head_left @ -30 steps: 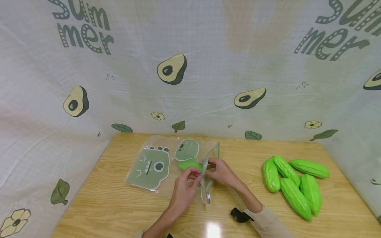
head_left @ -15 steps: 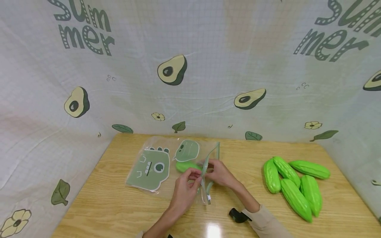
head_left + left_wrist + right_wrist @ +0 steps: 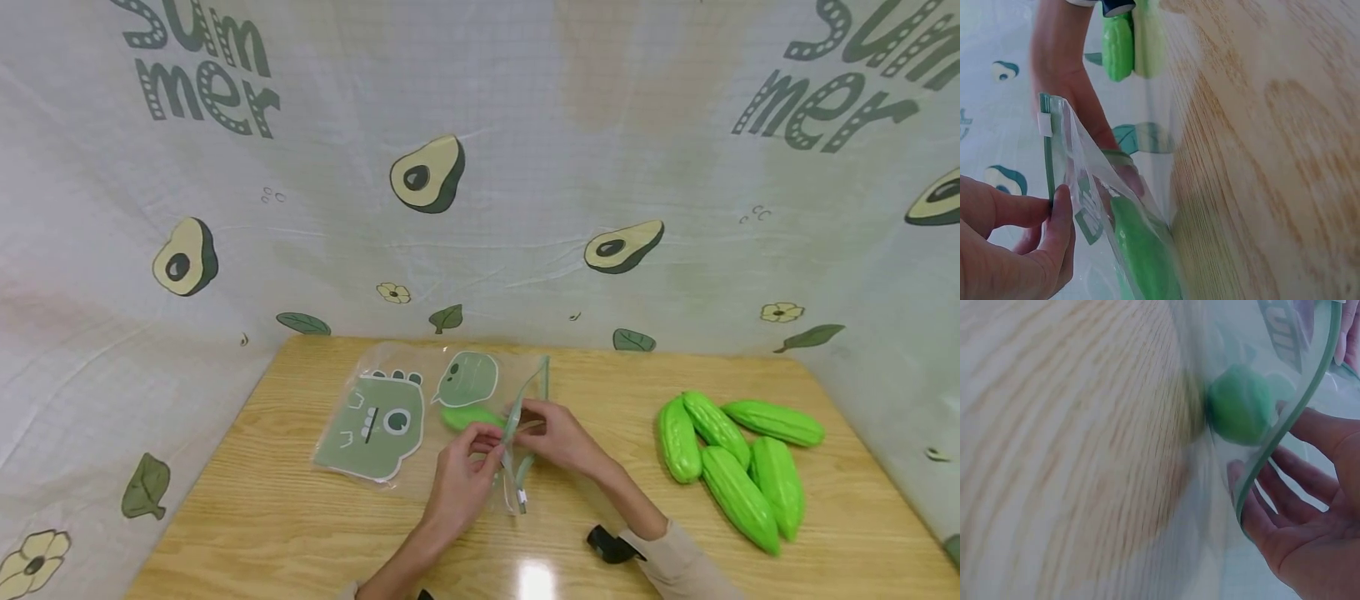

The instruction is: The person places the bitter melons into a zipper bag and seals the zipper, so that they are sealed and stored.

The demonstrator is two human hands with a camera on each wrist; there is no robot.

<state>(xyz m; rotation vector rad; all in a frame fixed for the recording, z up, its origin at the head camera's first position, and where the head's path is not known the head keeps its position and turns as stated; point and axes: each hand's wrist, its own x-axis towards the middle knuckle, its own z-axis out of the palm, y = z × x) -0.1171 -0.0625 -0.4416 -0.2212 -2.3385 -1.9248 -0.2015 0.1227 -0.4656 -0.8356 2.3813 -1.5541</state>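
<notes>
A clear zip bag [image 3: 442,471] with a green monster print lies flat on the table, its green-edged mouth facing right. Inside it, near the mouth, is a green ridged gourd [image 3: 468,417]. My left hand [image 3: 459,483] pinches the near edge of the mouth between thumb and finger; the left wrist view shows the white slider [image 3: 1045,124] beyond this pinch. My right hand [image 3: 561,437] reaches into the mouth with loosely bent fingers. In the right wrist view the gourd [image 3: 1241,405] lies just ahead of these fingertips, with nothing gripped in the hand.
Several more green gourds [image 3: 731,467] lie grouped on the right of the wooden table [image 3: 262,517]. A printed cloth [image 3: 525,167] hangs behind the table and along both sides. A black wrist device [image 3: 611,546] sits at the right sleeve.
The gourd in the bag has slid a little left, deeper in, away from my right fingertips. My left hand keeps its pinch in the same place.
</notes>
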